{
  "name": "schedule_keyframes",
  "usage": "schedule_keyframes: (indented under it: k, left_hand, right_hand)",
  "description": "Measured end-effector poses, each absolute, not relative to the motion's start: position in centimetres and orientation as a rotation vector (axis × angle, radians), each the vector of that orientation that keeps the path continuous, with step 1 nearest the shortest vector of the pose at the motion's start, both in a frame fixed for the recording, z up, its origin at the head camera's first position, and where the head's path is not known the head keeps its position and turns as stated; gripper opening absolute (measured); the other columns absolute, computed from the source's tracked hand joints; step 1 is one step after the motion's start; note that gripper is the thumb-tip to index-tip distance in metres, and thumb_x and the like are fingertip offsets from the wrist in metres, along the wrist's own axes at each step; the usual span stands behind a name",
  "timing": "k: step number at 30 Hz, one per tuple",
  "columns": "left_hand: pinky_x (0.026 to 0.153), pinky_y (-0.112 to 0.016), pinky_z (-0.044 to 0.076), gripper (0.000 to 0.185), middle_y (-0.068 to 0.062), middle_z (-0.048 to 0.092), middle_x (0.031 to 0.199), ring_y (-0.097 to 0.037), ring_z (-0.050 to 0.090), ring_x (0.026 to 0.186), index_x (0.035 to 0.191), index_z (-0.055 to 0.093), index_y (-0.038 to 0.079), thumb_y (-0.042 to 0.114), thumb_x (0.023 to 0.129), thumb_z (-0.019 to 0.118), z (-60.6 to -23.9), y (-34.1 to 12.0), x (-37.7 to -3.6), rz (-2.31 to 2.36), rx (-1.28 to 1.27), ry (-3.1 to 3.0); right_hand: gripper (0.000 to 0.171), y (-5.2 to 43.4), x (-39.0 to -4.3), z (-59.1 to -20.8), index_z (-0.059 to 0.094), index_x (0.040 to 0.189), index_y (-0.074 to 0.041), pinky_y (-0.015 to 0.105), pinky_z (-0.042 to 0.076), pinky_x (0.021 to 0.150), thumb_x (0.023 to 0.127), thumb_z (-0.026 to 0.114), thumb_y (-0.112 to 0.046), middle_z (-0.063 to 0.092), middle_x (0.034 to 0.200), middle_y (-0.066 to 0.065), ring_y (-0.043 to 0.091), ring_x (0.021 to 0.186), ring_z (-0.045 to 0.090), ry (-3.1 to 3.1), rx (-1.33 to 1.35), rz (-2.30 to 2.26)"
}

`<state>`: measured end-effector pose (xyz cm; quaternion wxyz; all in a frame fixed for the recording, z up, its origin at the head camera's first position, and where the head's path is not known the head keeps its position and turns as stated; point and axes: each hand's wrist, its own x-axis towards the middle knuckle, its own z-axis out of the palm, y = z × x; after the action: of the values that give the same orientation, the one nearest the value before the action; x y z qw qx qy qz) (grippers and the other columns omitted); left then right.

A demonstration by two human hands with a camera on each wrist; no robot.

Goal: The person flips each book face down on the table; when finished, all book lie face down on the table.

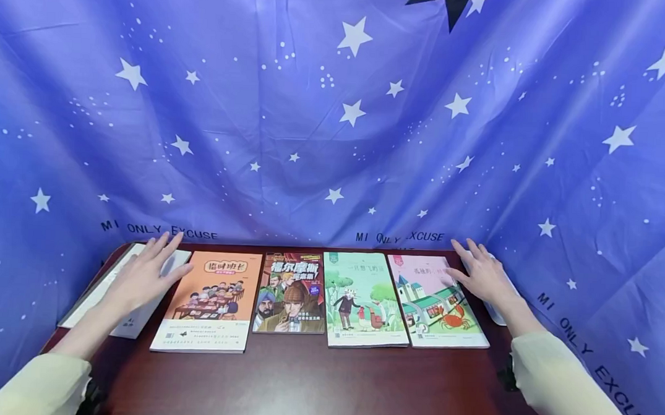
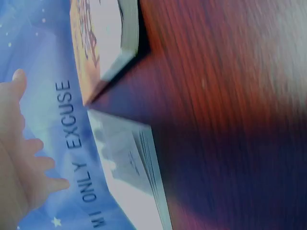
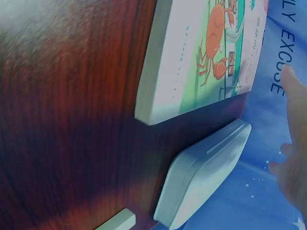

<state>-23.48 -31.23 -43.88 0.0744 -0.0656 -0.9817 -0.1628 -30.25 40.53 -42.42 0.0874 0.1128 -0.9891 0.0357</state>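
Four books lie in a row on the dark brown wooden surface (image 1: 313,386). From left to right they are an orange book (image 1: 208,301) with children drawn at desks, a detective book (image 1: 291,292) with a man in a cap, a green book (image 1: 364,298) with trees, and a pink book (image 1: 437,302) with a red crab and a house. All four titles are in Chinese writing.

The left hand (image 1: 142,276) is flat, with its fingers spread and straight. It is over a white book (image 1: 97,302) that lies at the left end of the row, just beside the orange book. The head view cannot tell if the palm touches it. The left wrist view shows the fingers (image 2: 33,163) held loose and gripping nothing.

The right hand (image 1: 482,276) is flat too, fingers straight. It is at the far right edge of the pink book, and its thumb seems to touch the cover. A pale grey-green case (image 3: 204,175) lies on the surface just beside the pink book, mostly hidden under that hand in the head view.

A blue cloth (image 1: 336,121) with white stars hangs behind and at both sides. It has the words "MI ONLY EXCUSE" printed in black.
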Motion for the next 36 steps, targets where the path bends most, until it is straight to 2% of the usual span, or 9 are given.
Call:
schedule_keyframes:
  k: [4,8,11,14,21,25,32,36]
  left_hand:
    - [0.111,-0.083,0.025,0.085,-0.030,0.022,0.167,-0.059,0.025,0.149,0.166,0.016,0.017,0.061,0.102,0.050,-43.7,-29.9,-23.4,-0.557,-0.220,-2.922]
    - [0.108,-0.084,0.028,0.081,-0.028,0.025,0.167,-0.059,0.030,0.147,0.166,0.015,0.023,0.059,0.103,0.050,-43.4,-28.3,-23.4,-0.647,-0.235,-2.906]
    - [0.109,-0.083,0.028,0.080,-0.027,0.026,0.167,-0.057,0.030,0.148,0.166,0.013,0.027,0.060,0.103,0.050,-43.3,-27.1,-23.4,-0.731,-0.249,-2.894]
    - [0.112,-0.079,0.029,0.080,-0.028,0.029,0.165,-0.055,0.032,0.148,0.166,0.013,0.027,0.059,0.103,0.050,-43.2,-25.7,-23.4,-0.818,-0.277,-2.878]
    - [0.110,-0.076,0.038,0.078,-0.026,0.030,0.166,-0.052,0.055,0.131,0.166,0.014,0.024,0.053,0.104,0.051,-43.4,-22.7,-23.4,-0.946,-0.342,-2.882]
    - [0.110,-0.076,0.038,0.078,-0.026,0.029,0.166,-0.053,0.055,0.131,0.166,0.013,0.027,0.054,0.104,0.051,-43.6,-21.5,-23.3,-0.980,-0.361,-2.898]
    - [0.113,-0.075,0.035,0.076,-0.022,0.037,0.164,-0.051,0.038,0.147,0.166,0.020,0.026,0.055,0.103,0.052,-43.8,-19.0,-22.9,-1.039,-0.428,-2.870]
    - [0.114,-0.074,0.036,0.077,-0.016,0.033,0.167,-0.049,0.038,0.148,0.165,0.021,0.026,0.056,0.103,0.054,-44.0,-17.5,-22.5,-1.156,-0.434,-2.864]
  right_hand:
    - [0.075,39.5,-30.8,-42.3,0.034,0.159,-0.007,0.077,0.036,0.109,0.099,0.066,-0.039,0.032,0.157,0.040,0.064,0.140,0.035,-2.960,0.392,0.207]
    - [0.073,38.6,-31.1,-42.3,0.038,0.157,-0.003,0.076,0.038,0.110,0.098,0.069,-0.032,0.037,0.154,0.040,0.063,0.137,0.039,-2.958,0.439,0.285]
    - [0.070,38.0,-31.3,-42.4,0.039,0.156,-0.001,0.075,0.037,0.110,0.097,0.070,-0.026,0.039,0.152,0.040,0.062,0.137,0.040,-2.968,0.467,0.321]
    - [0.070,37.4,-31.7,-42.6,0.039,0.156,-0.001,0.075,0.036,0.112,0.096,0.070,-0.021,0.038,0.153,0.040,0.061,0.139,0.039,-3.011,0.444,0.340]
    - [0.074,36.1,-32.7,-43.1,0.037,0.157,-0.003,0.075,0.032,0.115,0.093,0.070,-0.022,0.035,0.157,0.038,0.060,0.143,0.035,-3.126,0.403,0.331]
    - [0.076,35.3,-33.1,-43.3,0.037,0.157,-0.002,0.074,0.033,0.116,0.092,0.070,-0.022,0.035,0.158,0.037,0.059,0.143,0.035,-3.159,0.404,0.326]
    - [0.078,34.7,-33.0,-43.3,0.034,0.159,-0.003,0.072,0.030,0.118,0.092,0.068,-0.020,0.031,0.160,0.035,0.057,0.146,0.031,-3.218,0.350,0.368]
    - [0.082,34.7,-33.2,-43.2,0.030,0.161,-0.004,0.073,0.029,0.118,0.090,0.067,-0.021,0.027,0.163,0.034,0.056,0.149,0.027,-3.265,0.328,0.394]
